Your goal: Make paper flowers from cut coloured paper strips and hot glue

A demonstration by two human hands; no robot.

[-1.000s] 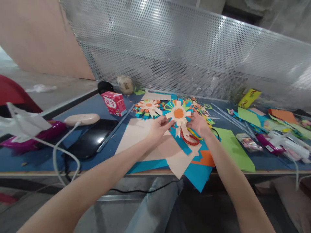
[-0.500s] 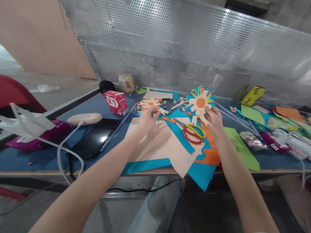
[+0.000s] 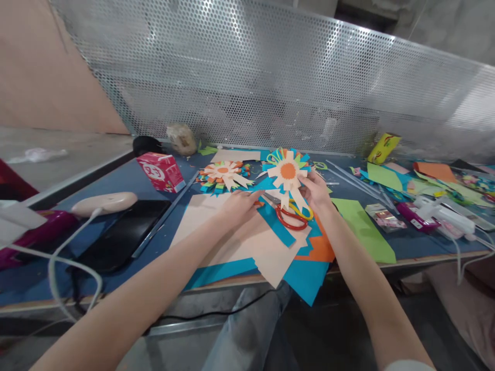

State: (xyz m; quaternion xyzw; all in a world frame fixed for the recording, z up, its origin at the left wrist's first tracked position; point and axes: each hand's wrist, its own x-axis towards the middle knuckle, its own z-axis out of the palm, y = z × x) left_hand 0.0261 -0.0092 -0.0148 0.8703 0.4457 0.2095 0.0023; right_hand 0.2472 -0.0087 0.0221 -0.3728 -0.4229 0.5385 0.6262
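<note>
My right hand (image 3: 315, 189) pinches a layered paper flower (image 3: 288, 171) by its edge, held above the papers. The flower has an orange centre, cream petals, blue and green fringe behind, and two cream tails hanging down. My left hand (image 3: 243, 203) is over the cream sheets, fingers stretched rightward beside the scissors' blade tips; nothing shows in it. Scissors (image 3: 292, 219) with red and yellow handles lie below the flower, partly covered by it. An orange-handled tool (image 3: 258, 204) is mostly hidden near my left fingers. A second paper flower (image 3: 224, 172) lies on the table behind my left hand.
Cream sheets (image 3: 209, 226), blue paper (image 3: 309, 281), orange paper (image 3: 320, 250) and green paper (image 3: 363, 232) overlap at the table's front edge. A pink box (image 3: 160, 172), black phone (image 3: 124, 237) and white cable (image 3: 54, 263) are left. A perforated metal panel (image 3: 232, 67) stands behind.
My left hand has moved from beside the second flower toward the scissors' tips. My right hand has lowered the held flower slightly, and the view has shifted to the right.
</note>
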